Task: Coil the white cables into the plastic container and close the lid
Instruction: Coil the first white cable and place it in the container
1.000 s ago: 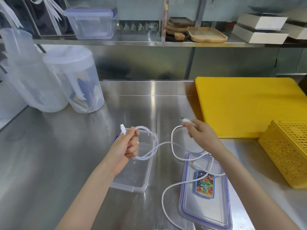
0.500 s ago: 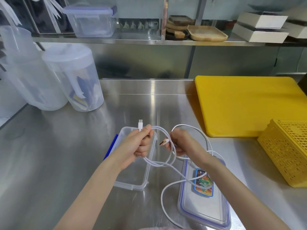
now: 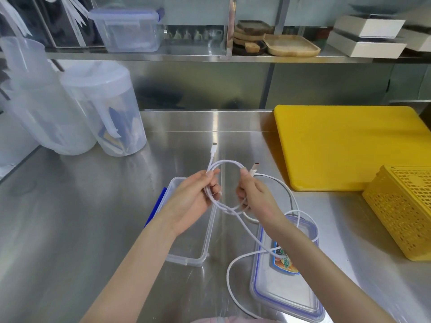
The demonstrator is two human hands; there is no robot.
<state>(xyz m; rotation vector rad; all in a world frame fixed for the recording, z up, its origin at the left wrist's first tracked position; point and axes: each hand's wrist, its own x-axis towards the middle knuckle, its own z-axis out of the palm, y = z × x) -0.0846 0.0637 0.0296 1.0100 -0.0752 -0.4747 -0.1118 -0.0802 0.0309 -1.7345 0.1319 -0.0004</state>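
You are working at a brushed stainless-steel counter (image 3: 70, 229) backed by a steel wall, with a steel shelf (image 3: 186, 55) above it carrying a lidded clear box (image 3: 127, 31), wooden trays (image 3: 292, 45) and flat white boxes (image 3: 366, 40). Two frosted plastic pitchers (image 3: 102, 108) stand at the counter's far left, a thick yellow cutting board (image 3: 349, 145) lies at the far right, and a yellow perforated plastic basket (image 3: 401, 210) sits near the right edge, just in front of the board. Your left hand (image 3: 193, 199) is closed around a small loop of the thin white cable (image 3: 229, 163), one slim plug sticking up above your thumb; your right hand (image 3: 254, 194) pinches the other side of the same loop, beside a wider plug. Both hands hover over the clear rectangular plastic container (image 3: 207, 231), which stands open with a blue clip on its left side. The rest of the cable trails down across the clear blue-rimmed lid (image 3: 289, 297), which lies flat just right of the container, near the counter's front edge. The broad stretch of counter left of the container and the strip between the pitchers and the board are bare.
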